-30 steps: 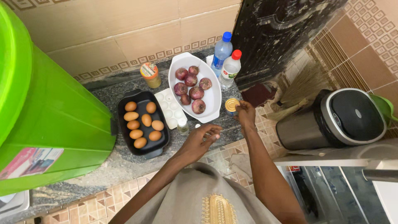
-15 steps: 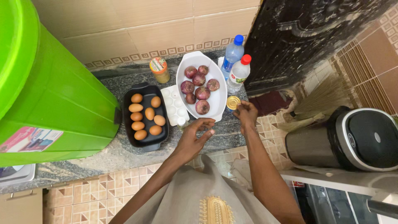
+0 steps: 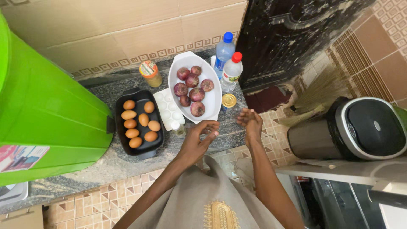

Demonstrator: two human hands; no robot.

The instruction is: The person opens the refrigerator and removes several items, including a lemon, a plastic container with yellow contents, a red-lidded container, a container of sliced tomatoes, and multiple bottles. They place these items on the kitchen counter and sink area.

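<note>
My left hand hovers over the front edge of the granite counter. Its fingers are loosely curled and I see nothing in them. It is just below a white oval dish of red onions. My right hand is held up with fingers apart and empty, a little below a small gold-lidded tin at the counter's right end. A small bottle stands left of my left hand.
A black tray of brown eggs and a white egg holder lie left of the dish. An orange-lidded jar and two plastic bottles stand behind it. A big green bin fills the left. A steel pedal bin and a broom are at right.
My right hand has drawn back from beside the gold-lidded tin toward me. My left hand stays over the counter edge, and the view has shifted slightly.
</note>
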